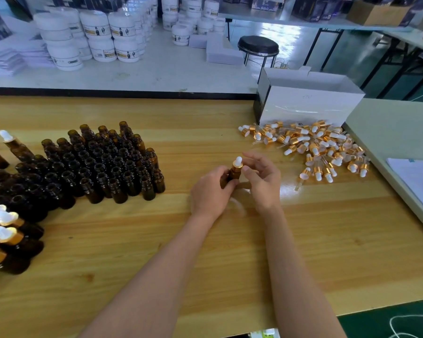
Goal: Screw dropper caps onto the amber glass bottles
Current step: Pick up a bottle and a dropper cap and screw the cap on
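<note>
My left hand (211, 191) grips an amber glass bottle (233, 174) over the middle of the wooden table (205, 264). A gold dropper cap (237, 163) with a white bulb sits on the bottle's neck. My right hand (261, 178) pinches that cap with thumb and fingers. Several open amber bottles (103, 164) stand packed together at the left. A pile of loose dropper caps (320, 147) lies at the right. Several capped bottles (3, 230) lie at the far left edge.
A white cardboard box (308, 98) stands behind the cap pile. A pale raised surface with papers (415, 176) borders the table at the right. White jars (95, 35) are stacked on the far table, and a black stool (258, 48) stands beyond.
</note>
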